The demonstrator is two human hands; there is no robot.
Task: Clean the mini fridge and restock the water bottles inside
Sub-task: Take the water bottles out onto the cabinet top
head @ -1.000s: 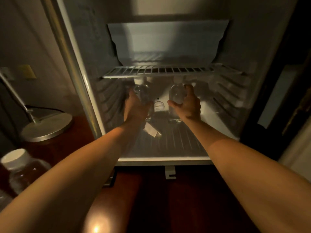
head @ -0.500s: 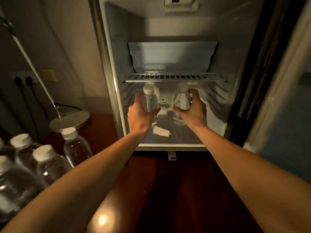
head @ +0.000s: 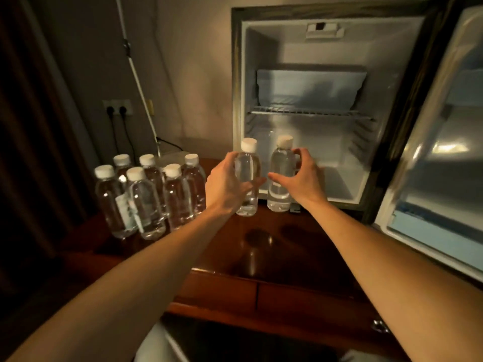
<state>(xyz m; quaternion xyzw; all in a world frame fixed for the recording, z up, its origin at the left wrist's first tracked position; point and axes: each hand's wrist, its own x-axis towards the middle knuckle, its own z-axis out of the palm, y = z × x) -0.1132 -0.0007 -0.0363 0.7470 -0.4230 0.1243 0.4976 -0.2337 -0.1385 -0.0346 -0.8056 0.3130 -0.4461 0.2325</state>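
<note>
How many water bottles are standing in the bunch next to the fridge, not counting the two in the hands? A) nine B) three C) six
C: six capped water bottles stand grouped on the wooden counter left of the mini fridge, apart from the one held in each of the left hand and the right hand.

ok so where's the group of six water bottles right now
In the head view the six water bottles stand on the wooden counter, left of the open mini fridge and left of the left hand.
</note>
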